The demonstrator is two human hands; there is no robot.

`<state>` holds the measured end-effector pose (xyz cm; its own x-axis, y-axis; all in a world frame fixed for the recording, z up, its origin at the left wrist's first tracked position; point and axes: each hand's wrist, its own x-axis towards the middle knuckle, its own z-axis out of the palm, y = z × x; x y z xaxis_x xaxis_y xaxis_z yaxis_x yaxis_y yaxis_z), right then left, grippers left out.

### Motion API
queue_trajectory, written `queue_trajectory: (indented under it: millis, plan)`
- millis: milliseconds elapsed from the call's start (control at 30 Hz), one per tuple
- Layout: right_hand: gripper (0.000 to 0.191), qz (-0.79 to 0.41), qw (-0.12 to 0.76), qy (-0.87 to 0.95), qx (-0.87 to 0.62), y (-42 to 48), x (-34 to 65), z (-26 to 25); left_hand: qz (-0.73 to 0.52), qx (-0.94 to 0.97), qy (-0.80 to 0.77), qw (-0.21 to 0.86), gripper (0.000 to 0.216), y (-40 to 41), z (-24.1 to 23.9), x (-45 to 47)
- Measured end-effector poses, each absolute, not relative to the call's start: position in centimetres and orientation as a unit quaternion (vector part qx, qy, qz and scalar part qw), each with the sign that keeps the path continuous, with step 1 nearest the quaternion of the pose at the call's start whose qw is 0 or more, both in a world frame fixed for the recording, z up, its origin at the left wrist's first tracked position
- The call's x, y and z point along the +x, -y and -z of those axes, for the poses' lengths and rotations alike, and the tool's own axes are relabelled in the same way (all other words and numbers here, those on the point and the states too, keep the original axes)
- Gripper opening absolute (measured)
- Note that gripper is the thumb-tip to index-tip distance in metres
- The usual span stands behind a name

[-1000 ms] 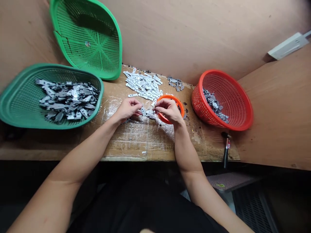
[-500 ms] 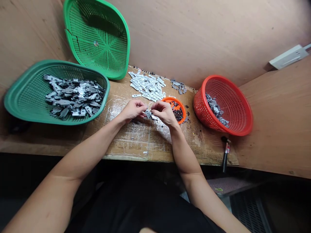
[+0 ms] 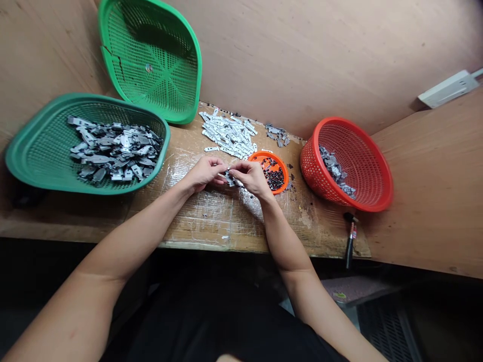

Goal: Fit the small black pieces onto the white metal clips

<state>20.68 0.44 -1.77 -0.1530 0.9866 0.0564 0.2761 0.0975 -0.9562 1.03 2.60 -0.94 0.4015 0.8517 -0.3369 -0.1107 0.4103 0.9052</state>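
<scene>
Between the fingertips of my left hand [image 3: 205,174] is a small grey metal piece [image 3: 229,179], flat and plate-like. My right hand [image 3: 253,178] is closed in a pinch against the upper edge of that piece; whatever its fingertips hold is too small to make out. Just right of my right hand, an orange dish [image 3: 286,173] holds many tiny dark parts. Beyond my hands lies a heap of long silver metal parts [image 3: 228,131] on the cardboard-covered table [image 3: 196,221].
On the left, a dark green basket [image 3: 33,171] holds assembled-looking metal parts; a bright green basket [image 3: 199,65] leans behind it. A red basket [image 3: 388,186] with grey pieces stands right, a black-handled brush [image 3: 349,246] near it. Grey pieces [image 3: 277,134] lie by the back wall.
My right hand has shifted slightly left, its fingertips now meeting the metal piece near my left fingers. My left hand has hardly moved.
</scene>
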Motion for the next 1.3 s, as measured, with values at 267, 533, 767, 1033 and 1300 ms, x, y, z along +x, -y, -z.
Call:
queue_trajectory:
  millis: [267,533,767,1033,1300]
  plan:
    - [0.059,-0.510,0.432,0.509,-0.542,-0.4,19.8,2.4,-0.341,0.427,-0.430,0.718,0.018,-2.6,0.8,1.1]
    - [0.059,-0.535,0.454,0.472,-0.535,-0.1,18.9,2.8,-0.342,0.418,-0.424,0.727,0.019,-2.8,1.0,0.9]
    - [0.040,-0.449,0.423,0.530,-0.582,-0.4,21.0,2.2,-0.347,0.424,-0.445,0.708,0.020,-3.1,0.9,0.8]
    - [0.013,-0.179,0.102,0.770,-0.604,1.3,23.4,0.5,-0.406,0.407,-0.474,0.667,0.019,-5.4,0.7,-1.4]
    - [0.024,-0.064,0.143,0.751,-0.642,-6.2,23.9,0.4,-0.432,0.407,-0.483,0.644,0.024,-6.1,0.2,-2.4]
